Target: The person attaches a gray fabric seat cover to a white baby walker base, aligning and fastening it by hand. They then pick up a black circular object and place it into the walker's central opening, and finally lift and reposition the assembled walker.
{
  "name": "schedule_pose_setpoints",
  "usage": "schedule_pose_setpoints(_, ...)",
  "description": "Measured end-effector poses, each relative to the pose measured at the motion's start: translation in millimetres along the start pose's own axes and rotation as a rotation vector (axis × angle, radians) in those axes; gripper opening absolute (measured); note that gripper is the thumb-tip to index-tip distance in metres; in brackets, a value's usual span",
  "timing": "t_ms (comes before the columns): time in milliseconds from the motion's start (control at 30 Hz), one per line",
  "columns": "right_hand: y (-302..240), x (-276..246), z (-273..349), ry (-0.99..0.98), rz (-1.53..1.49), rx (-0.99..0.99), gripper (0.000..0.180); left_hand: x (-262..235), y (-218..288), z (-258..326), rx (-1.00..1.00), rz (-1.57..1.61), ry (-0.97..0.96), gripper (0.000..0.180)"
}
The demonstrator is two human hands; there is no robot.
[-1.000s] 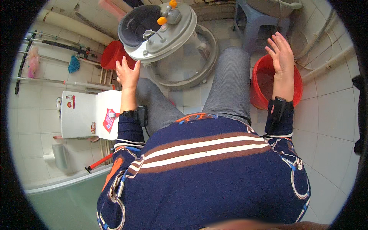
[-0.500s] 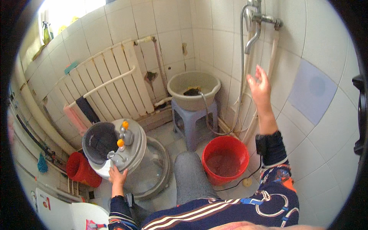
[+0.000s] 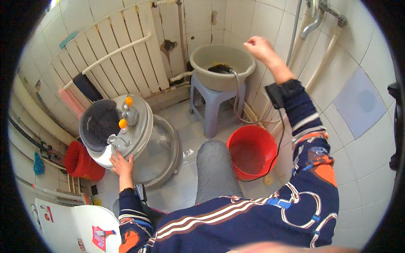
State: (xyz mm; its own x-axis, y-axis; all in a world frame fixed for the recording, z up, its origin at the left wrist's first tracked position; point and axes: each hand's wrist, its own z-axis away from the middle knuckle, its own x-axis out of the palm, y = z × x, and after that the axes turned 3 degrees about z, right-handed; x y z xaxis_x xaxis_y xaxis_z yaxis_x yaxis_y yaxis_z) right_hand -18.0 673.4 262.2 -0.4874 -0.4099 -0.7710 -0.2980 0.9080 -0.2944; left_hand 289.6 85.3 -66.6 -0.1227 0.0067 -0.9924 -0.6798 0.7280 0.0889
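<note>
Left hand (image 3: 122, 165), fingers loosely spread, touches walker (image 3: 141, 122), where light, flat pressure should best steady it; right hand (image 3: 262, 49), fingers curled, contents unclear, should clear basin (image 3: 206, 77).

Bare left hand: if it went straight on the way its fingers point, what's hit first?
Most likely the round grey-and-white plastic baby walker: the left hand points at its tray edge, fingertips seemingly on it, though depth makes actual contact hard to confirm.
</note>
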Motion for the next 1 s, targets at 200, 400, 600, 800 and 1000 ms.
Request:
schedule_pose_setpoints(200, 4.8, 150.1, 0.5, -0.292, 0.195, 0.243, 0.046, -2.2, 4.1, 1.5, -0.007, -0.005, 0.014, 0.095)
schedule_pose_setpoints(400, 19.5, 196.3, -13.7, -0.525, 0.232, 0.423, 0.038, -1.2, 1.5, 2.5, -0.001, 0.070, 0.042, 0.097)
schedule_pose_setpoints(600, 21.8, 189.2, 2.1, -0.336, 0.139, 0.441, 0.031, -23.4, 8.3, 2.3, -0.060, 0.092, -0.079, 0.100)
schedule_pose_setpoints(800, -0.5, 131.9, 67.8, 0.192, 0.157, -0.021, 0.046, -46.7, 76.5, 18.5, 0.275, 0.512, 0.055, 0.080)
schedule_pose_setpoints(1000, -81.5, 93.6, 183.1, 0.219, 0.085, -0.441, 0.048, -101.9, 221.6, 55.6, 0.193, 1.780, -0.819, 0.080)
